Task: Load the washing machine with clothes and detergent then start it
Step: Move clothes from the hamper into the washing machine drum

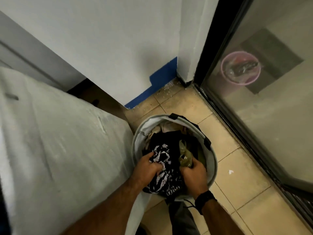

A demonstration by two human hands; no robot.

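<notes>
- We judge the gathering step underway: our left hand grips patterned black-and-white clothes, our right hand clutches an olive garment, lower centre, in the hamper.
- Next, lifting the bundle towards the covered machine at left.

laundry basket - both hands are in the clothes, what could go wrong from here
The left hand grips the black and white garment and the right hand grips an olive piece; lifting may drag other tangled clothes out onto the gritty tiled floor. The soft laundry basket might also tip.
</notes>
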